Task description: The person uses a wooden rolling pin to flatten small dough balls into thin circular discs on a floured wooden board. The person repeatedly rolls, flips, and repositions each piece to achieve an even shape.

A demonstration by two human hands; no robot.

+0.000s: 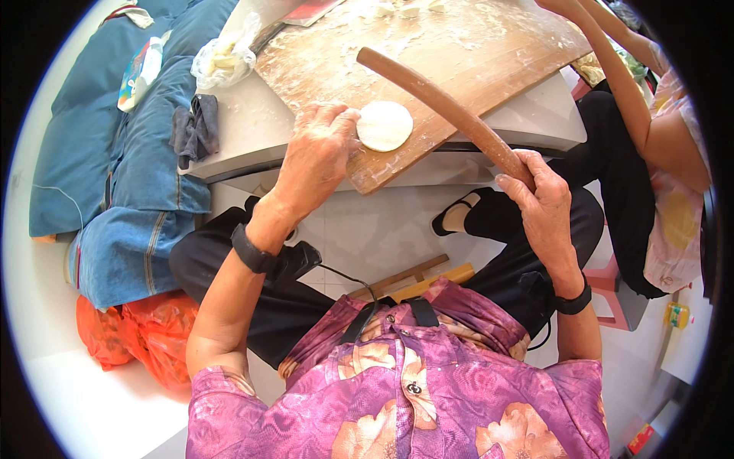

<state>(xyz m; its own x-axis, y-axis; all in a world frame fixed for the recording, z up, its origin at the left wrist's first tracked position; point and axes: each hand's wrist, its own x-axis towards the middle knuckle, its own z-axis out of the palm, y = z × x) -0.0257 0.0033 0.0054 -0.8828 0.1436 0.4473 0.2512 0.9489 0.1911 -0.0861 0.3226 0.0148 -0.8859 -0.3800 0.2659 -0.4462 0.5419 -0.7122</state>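
Note:
A flat white round of dough (385,126) lies near the close corner of a floured wooden board (487,80). My left hand (324,140) pinches its left edge, the thumb and fingertips partly out of sight there. In my right hand (539,198) is the near end of a wooden rolling pin (441,109). The pin slants up and left, over the board's front edge, to the right of the dough and apart from it in the picture. Several small pale dough pieces (410,10) are at the board's far side.
A white table (246,123) bears the board, a plastic bag with pale contents (225,60) and a dark cloth (196,129). Blue-covered seating (155,132) is on the left, above red plastic bags (155,333). On the right sits another person, arms (625,86) extended towards the table.

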